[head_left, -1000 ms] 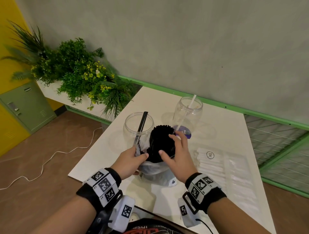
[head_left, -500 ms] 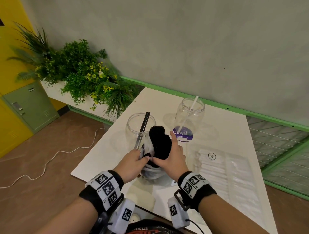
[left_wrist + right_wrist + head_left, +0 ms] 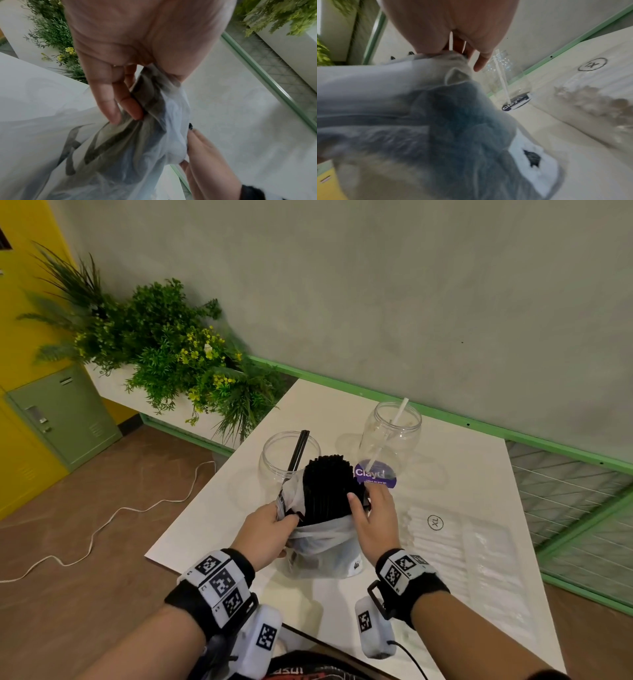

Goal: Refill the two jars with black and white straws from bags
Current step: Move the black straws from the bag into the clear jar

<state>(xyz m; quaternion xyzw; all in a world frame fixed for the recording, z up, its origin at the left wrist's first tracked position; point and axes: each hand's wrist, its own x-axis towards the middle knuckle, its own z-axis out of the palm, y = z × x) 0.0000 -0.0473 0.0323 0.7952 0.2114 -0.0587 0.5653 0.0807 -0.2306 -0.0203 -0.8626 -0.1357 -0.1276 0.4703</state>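
from my head view, my left hand (image 3: 265, 534) pinched the bunched rim of the thin translucent plastic bag (image 3: 322, 546), which stood on the white tabletop (image 3: 462, 484) in front of me. my right hand (image 3: 371, 520) curled round the bundle of black straws (image 3: 325, 491) sticking up out of that bag. behind the bag stood the clear plastic jar with two black straws (image 3: 289, 458) leaning in it, and to its right the clear plastic jar with one white straw (image 3: 390, 436). the flat clear bag of white straws (image 3: 455, 549) lay on the tabletop at my right.

only my left wrist view showed my fingers (image 3: 113, 97) and thumb gripping a twisted fold of the bag, with my right hand touching its far side. only my right wrist view showed a small dark mark (image 3: 531, 157) printed on a white patch low on the bag, too blurred to read.

a purple round label (image 3: 375, 475) at the foot of the white-straw jar read "clayd", with smaller unreadable print beneath. the flat bag carried a circled "xl" mark (image 3: 435, 522).
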